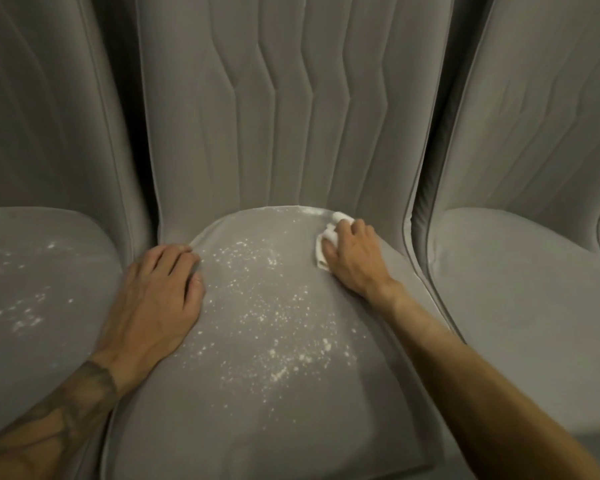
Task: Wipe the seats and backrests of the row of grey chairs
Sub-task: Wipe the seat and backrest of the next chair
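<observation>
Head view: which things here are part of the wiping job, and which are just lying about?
In the job:
- crumpled white cloth under the right hand
- grey padded middle chair seat, speckled with white powder
- grey left chair seat, also dusted
- grey right chair seat, no powder visible
- left hand, flat on the middle seat

Lying about: nothing visible.

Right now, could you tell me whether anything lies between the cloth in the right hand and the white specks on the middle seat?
Nothing visible does. The right hand presses the white cloth on the middle seat at its back right; bare fabric runs from there to the white specks. The left hand rests flat on the seat's left edge, beside them.
</observation>
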